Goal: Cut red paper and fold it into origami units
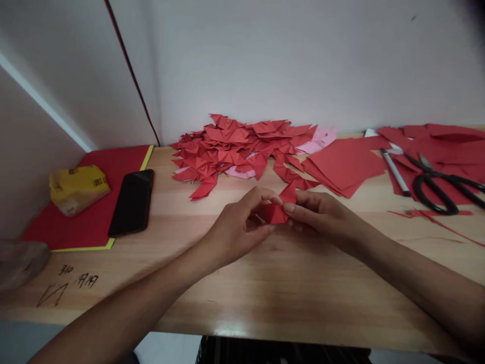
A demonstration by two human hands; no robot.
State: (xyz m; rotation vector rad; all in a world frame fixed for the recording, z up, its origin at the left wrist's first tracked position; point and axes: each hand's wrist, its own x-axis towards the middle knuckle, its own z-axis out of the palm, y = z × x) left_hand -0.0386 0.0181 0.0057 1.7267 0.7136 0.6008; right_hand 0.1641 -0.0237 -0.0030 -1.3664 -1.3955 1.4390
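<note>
A small piece of folded red paper (276, 213) is held between both hands above the middle of the wooden table. My left hand (246, 217) curls around its left side, the forefinger touching its upper edge. My right hand (320, 212) pinches the right side between thumb and fingers. One pointed flap of the paper rises between the hands; the fingers hide part of the rest. Just behind the hands lies a heap of folded red paper pieces (235, 141), with some pink ones among them.
Flat red sheets (343, 164) lie right of the heap. Black-handled scissors (435, 189), a marker pen (396, 172) and thin red strips (439, 217) are farther right. At left are a black phone (131, 203), a yellow packet (79, 187) and large red sheets (121, 157). A wall stands behind.
</note>
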